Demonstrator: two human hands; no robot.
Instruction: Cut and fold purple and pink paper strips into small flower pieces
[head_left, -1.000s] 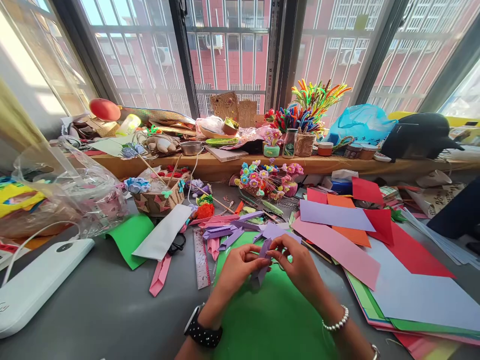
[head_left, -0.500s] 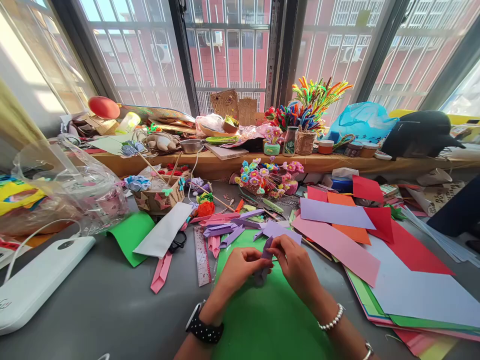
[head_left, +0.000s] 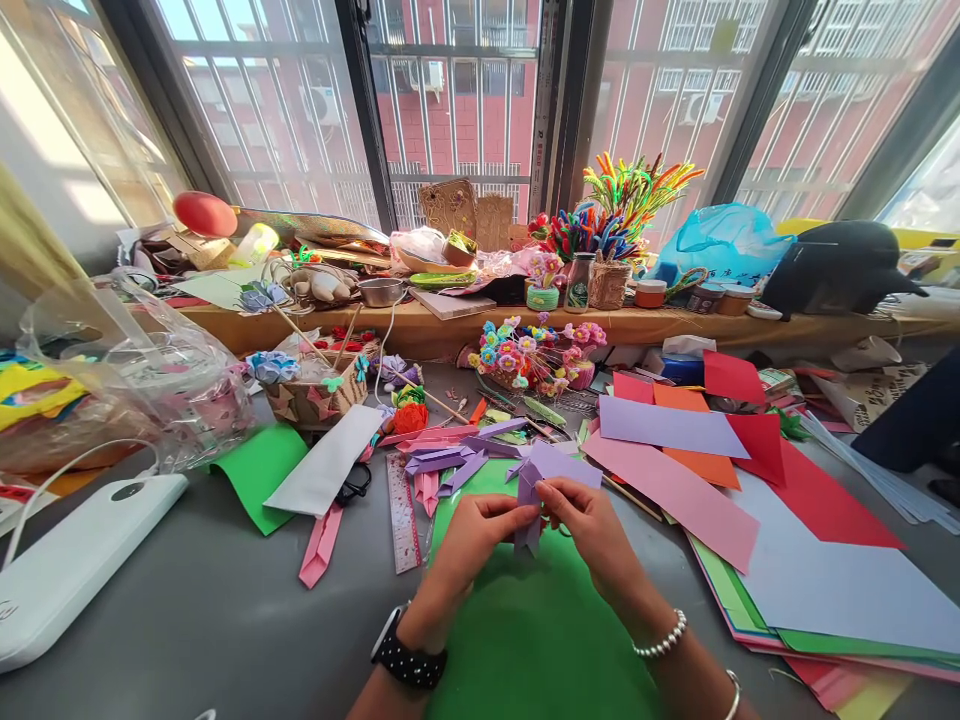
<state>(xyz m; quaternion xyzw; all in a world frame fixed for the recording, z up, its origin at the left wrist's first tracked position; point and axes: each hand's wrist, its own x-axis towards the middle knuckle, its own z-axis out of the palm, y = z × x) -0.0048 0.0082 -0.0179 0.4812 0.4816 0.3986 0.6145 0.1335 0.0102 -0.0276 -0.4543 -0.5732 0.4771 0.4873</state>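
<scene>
ruler [head_left: 403, 512] left, paper sheets [head_left: 679, 492] right

Both hands meet over a green sheet [head_left: 540, 640] lying on the grey tabletop [head_left: 202, 620]. The left hand [head_left: 476, 535] and the right hand [head_left: 592, 525] pinch a folded purple paper piece [head_left: 527, 510] between them, its lower tip hanging just above the green sheet. Just beyond the hands lie purple folded strips [head_left: 450, 462]. A ruler [head_left: 403, 515] lies to the left, near a pink folded strip [head_left: 321, 545]. Coloured paper sheets [head_left: 675, 470] spread to the right. A white device [head_left: 75, 570] sits at near left.
</scene>
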